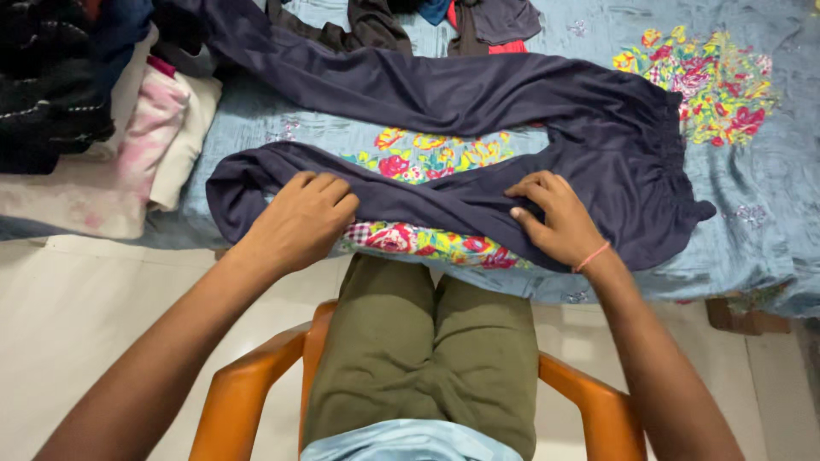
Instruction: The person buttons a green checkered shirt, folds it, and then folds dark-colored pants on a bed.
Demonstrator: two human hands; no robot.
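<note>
A pair of dark navy trousers (478,94) lies spread on a light blue bedsheet (752,205) with bright flower prints. Its two legs run to the left and its waistband is at the right. My left hand (299,218) rests knuckles up on the near leg, fingers curled into the cloth. My right hand (555,218), with a thin pink band at the wrist, pinches the same near leg closer to the crotch. Both hands grip the fabric at the bed's front edge.
A heap of folded and loose clothes (111,111) in white, pink and dark colours sits at the left of the bed. More dark garments (401,21) lie at the far edge. I sit in an orange plastic chair (256,376) on a pale tiled floor.
</note>
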